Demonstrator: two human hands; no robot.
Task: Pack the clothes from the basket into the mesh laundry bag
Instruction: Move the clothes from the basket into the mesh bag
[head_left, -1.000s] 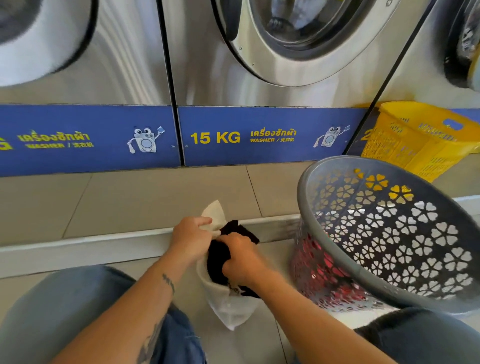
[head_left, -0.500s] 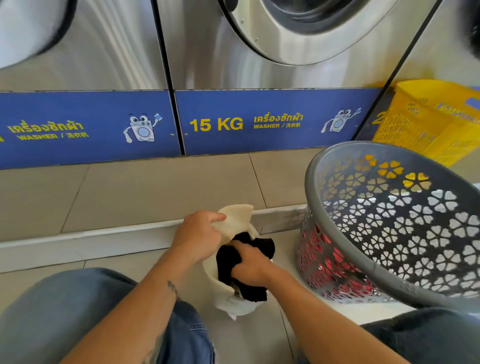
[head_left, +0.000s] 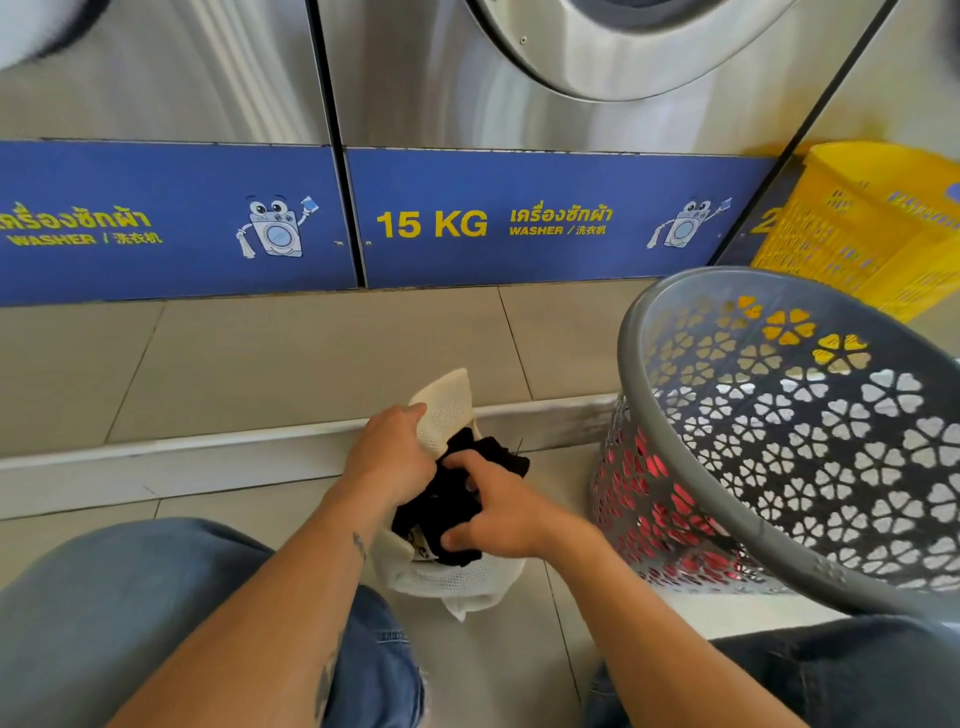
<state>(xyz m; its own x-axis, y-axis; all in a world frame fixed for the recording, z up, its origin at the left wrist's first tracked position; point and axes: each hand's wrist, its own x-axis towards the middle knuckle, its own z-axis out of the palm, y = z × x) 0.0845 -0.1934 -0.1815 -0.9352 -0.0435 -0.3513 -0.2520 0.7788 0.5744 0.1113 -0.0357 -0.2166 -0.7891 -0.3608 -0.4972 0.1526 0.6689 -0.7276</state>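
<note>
A white mesh laundry bag (head_left: 451, 581) sits on the floor tiles between my knees, its mouth facing up. My left hand (head_left: 390, 456) pinches the bag's upper flap and holds the mouth apart. A black garment (head_left: 457, 499) fills the opening, and my right hand (head_left: 501, 512) grips it, pressed down on it inside the bag. To the right a grey plastic basket (head_left: 691, 452) with flower-shaped cutouts tilts toward me. Red cloth (head_left: 649, 499) shows through its lower cutouts.
Steel washing machines with blue panels (head_left: 519, 218) line the wall ahead, above a raised tiled step (head_left: 291, 358). A yellow basket (head_left: 862, 228) stands at the back right. My knees in blue jeans (head_left: 130, 623) frame the bag from below.
My right hand has sunk lower into the bag with the black garment. The camera has tilted down a little, and my left hand keeps its hold on the flap.
</note>
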